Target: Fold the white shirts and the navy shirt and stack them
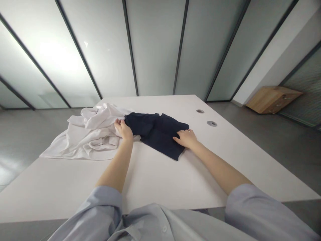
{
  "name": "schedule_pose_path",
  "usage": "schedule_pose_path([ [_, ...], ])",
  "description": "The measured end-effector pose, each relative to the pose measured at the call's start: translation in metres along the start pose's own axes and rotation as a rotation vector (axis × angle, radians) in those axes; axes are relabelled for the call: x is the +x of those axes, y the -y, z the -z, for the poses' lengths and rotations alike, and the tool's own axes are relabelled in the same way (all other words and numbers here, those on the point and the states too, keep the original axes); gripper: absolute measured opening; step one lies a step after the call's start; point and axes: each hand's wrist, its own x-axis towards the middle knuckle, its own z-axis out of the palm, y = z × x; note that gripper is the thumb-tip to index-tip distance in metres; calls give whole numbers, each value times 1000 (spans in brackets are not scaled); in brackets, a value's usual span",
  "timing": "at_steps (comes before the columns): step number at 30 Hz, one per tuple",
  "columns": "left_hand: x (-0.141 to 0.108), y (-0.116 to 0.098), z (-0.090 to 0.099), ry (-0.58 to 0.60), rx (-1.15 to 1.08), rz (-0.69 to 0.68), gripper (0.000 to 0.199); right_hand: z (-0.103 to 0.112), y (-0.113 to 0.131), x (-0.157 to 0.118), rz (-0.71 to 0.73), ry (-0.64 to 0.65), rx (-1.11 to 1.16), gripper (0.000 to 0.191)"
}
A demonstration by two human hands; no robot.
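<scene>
A dark navy cloth garment [157, 132] lies spread on the white table [160, 180]. At its left end, my left hand [123, 129] has its fingers closed on the garment's edge, close beside the white cloth. My right hand [186, 138] rests on the garment's right end, palm down with fingers spread. The crumpled white cloth [92, 134] lies in a loose heap to the left, partly under the dark garment's left end.
Two round cable grommets [200, 111] sit in the tabletop at the right. Frosted glass panels [155, 50] stand behind the table. A wooden cabinet [269, 99] is on the floor at the far right.
</scene>
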Motion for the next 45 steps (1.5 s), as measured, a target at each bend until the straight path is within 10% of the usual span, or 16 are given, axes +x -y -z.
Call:
schedule_pose_path([
  [3, -15, -19, 0, -105, 211, -168, 46, 11, -14, 16, -101, 19, 7, 43],
  [9, -56, -34, -18, 707, 458, -393, 27, 7, -34, 66, -149, -8, 106, 31],
  [13, -70, -24, -22, 910, 567, -372, 38, -8, -30, 81, -140, -66, 115, 33],
  [17, -71, -19, -22, 879, 510, -350, 43, -7, -16, 84, -183, -201, 110, 25],
  [22, -71, -23, -23, 737, 381, -392, 70, 31, 25, 62, 109, -355, 228, 20],
  [28, -67, -44, -13, 790, 383, -525, 55, 86, 66, 5, 762, 123, 517, 16],
  [34, -60, -61, -9, 720, 260, -520, 23, 58, 23, 47, 294, 30, 876, 27],
  [45, -55, -52, -9, 665, 271, -483, 24, -27, -3, 65, 57, 135, 227, 48],
])
